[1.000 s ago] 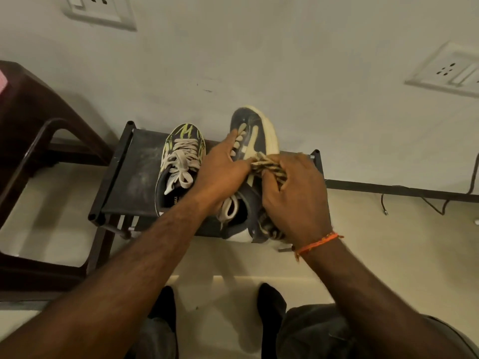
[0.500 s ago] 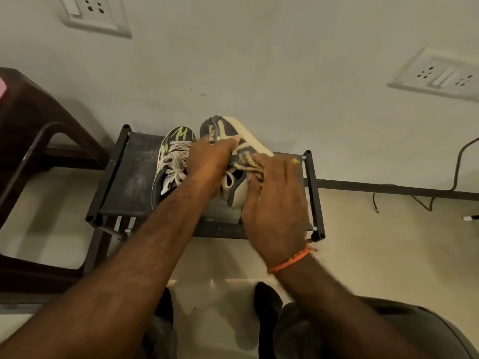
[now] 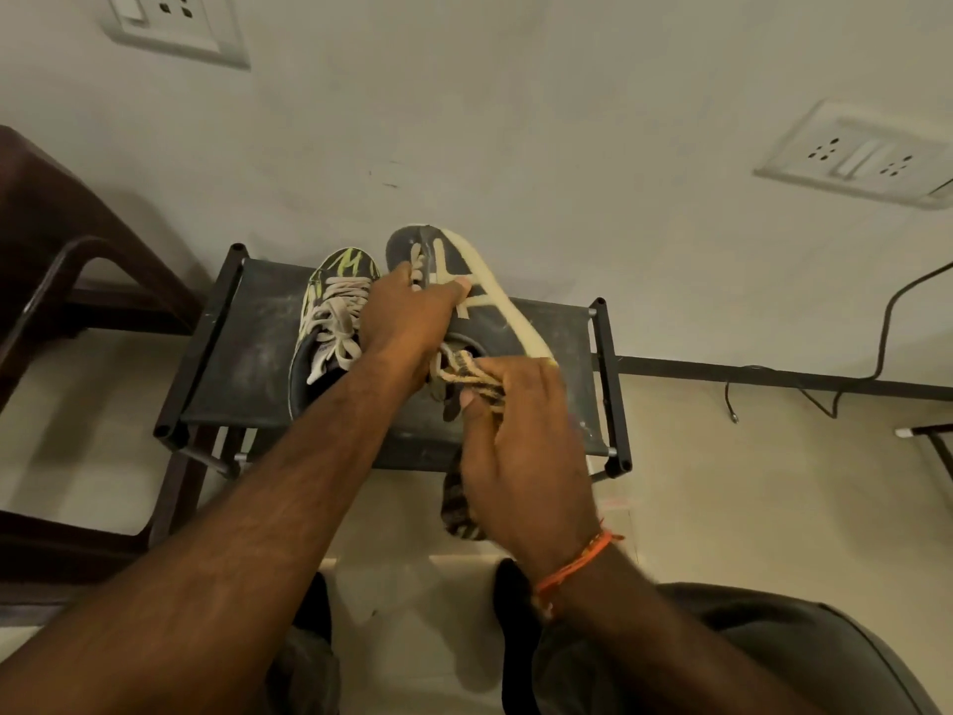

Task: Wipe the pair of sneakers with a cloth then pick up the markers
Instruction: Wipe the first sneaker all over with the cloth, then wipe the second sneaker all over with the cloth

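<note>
Two hands work: left hand (image 3: 407,322) fingers grip the cream-soled sneaker (image 3: 482,301), right hand (image 3: 521,446) fingers clutch a crumpled striped cloth (image 3: 466,374).

Two sneakers (image 3: 335,322) (image 3: 464,281), one cloth (image 3: 472,376), two hands (image 3: 407,322) (image 3: 521,456), one rack (image 3: 242,353), two sockets (image 3: 175,23) (image 3: 861,152), one chair (image 3: 56,240).

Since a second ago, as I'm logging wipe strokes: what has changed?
The right hand, gripping the striped cloth, has dragged it back from the laces toward the heel of the grey sneaker, which has tipped further onto its side. The left hand still holds that sneaker; the green-patterned sneaker stayed on the rack.
</note>
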